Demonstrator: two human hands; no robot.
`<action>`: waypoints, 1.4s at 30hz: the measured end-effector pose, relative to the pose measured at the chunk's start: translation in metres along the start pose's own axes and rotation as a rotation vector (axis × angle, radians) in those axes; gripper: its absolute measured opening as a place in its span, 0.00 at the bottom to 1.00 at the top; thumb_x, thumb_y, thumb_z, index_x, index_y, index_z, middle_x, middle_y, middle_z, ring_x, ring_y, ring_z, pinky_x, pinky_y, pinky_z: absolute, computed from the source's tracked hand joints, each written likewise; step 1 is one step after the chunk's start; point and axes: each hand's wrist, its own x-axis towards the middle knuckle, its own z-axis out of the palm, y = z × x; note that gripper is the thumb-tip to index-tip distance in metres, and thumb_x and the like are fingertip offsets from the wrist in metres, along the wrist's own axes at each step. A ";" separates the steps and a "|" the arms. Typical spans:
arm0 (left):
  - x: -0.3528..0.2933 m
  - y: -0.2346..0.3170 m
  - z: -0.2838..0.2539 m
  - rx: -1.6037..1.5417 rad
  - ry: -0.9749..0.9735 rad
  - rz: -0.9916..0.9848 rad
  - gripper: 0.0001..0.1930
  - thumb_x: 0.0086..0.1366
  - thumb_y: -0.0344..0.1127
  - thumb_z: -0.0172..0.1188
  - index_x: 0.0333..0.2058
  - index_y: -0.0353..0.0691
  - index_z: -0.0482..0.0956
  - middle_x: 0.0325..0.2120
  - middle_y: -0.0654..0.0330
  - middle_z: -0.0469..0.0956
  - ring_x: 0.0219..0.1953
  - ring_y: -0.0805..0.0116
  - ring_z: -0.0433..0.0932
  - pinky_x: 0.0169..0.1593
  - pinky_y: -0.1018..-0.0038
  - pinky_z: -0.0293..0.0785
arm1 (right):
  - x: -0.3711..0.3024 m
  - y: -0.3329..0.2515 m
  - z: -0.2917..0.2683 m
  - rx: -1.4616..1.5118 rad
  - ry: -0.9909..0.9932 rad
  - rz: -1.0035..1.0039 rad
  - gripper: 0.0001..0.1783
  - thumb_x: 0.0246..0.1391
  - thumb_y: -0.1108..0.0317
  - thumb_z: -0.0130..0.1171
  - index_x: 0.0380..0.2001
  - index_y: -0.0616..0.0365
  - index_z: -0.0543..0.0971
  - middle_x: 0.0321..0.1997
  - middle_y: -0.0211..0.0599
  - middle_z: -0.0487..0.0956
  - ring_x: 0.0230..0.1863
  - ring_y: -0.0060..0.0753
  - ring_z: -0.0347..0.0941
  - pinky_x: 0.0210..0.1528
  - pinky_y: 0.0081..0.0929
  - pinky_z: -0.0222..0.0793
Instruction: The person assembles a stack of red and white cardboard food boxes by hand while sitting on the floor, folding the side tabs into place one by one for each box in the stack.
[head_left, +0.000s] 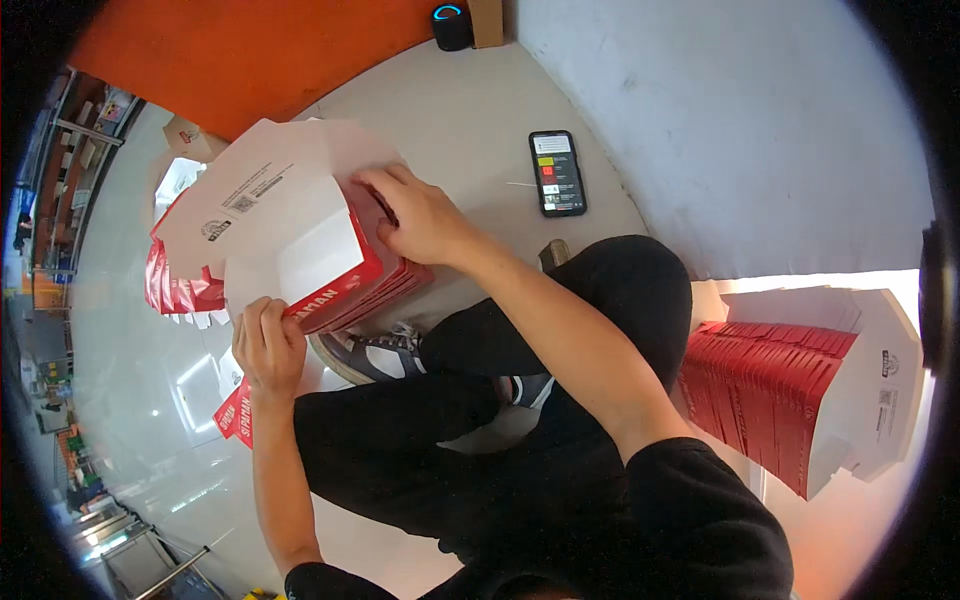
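I sit on the floor with a red and white cardboard box [300, 225] held in front of me, its white flaps spread open. My left hand [267, 345] grips the box's near lower corner. My right hand [420, 215] presses on its right red side, fingers curled over the edge. The box rests on a pile of flat red box blanks [385, 290] on the floor. More red and white boxes [180, 285] lie behind it to the left.
A tall stack of flat red and white box blanks [800, 400] stands at my right. A phone [557, 172] with a lit screen lies on the floor ahead. A small black speaker [451, 25] sits by the orange wall [250, 50]. My legs in black trousers are crossed below.
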 end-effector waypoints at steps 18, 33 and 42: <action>-0.051 -0.011 0.009 -0.790 -0.177 -0.807 0.47 0.70 0.60 0.61 0.73 0.32 0.52 0.69 0.45 0.63 0.69 0.56 0.65 0.71 0.61 0.57 | -0.002 -0.011 0.011 0.050 0.132 0.005 0.16 0.53 0.74 0.58 0.47 0.63 0.76 0.51 0.48 0.76 0.52 0.54 0.74 0.55 0.45 0.72; -0.041 -0.010 0.008 -0.685 -0.354 -0.747 0.40 0.76 0.58 0.51 0.71 0.30 0.56 0.67 0.40 0.66 0.68 0.51 0.66 0.70 0.61 0.59 | 0.006 -0.035 0.003 0.107 0.268 -0.054 0.15 0.54 0.75 0.58 0.46 0.65 0.74 0.46 0.55 0.76 0.51 0.61 0.73 0.55 0.52 0.69; -0.028 -0.015 0.008 -0.526 -0.416 -0.864 0.26 0.81 0.45 0.47 0.68 0.31 0.64 0.61 0.44 0.71 0.64 0.55 0.69 0.67 0.63 0.63 | 0.002 -0.040 0.000 0.003 0.187 0.027 0.16 0.62 0.66 0.58 0.48 0.64 0.75 0.47 0.54 0.78 0.47 0.61 0.75 0.51 0.50 0.71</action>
